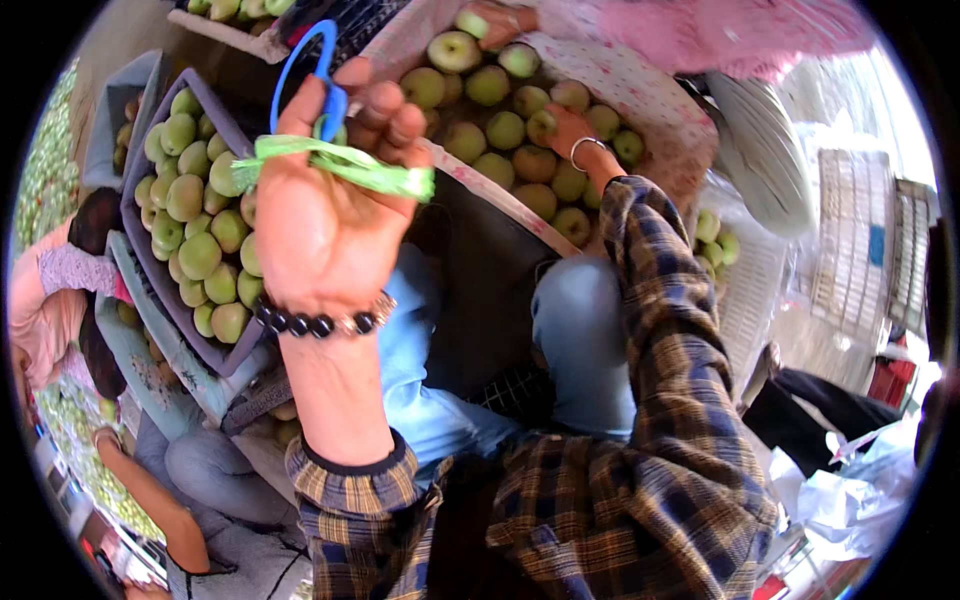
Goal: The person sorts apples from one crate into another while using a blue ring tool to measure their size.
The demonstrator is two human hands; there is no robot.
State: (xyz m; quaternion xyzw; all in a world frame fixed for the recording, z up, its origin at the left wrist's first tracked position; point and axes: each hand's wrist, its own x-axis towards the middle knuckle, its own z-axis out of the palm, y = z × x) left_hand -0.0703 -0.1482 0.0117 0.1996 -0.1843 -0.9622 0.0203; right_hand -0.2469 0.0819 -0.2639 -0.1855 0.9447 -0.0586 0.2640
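Note:
My left hand (330, 225) is raised at left of centre, palm towards the camera and fingers curled. A green plastic strip (345, 166) runs across it, and a blue plastic loop (330, 112) sits at the thumb; whether the fingers grip the loop is unclear. A beaded bracelet (300, 324) circles the wrist. With a silver bangle on its wrist, my right hand (574, 135) reaches into a cloth-lined bin (637, 82), its fingers around a green apple (541, 127). More green apples (534, 163), some with a reddish blush, lie around it.
A purple-edged crate (135, 217) heaped with apples stands at left. Another person's hand (499, 26) holds an apple at the bin's far side. Other people sit at lower left, beside a padded blue-green container (142, 367). White plastic crates (851, 240) stand at right.

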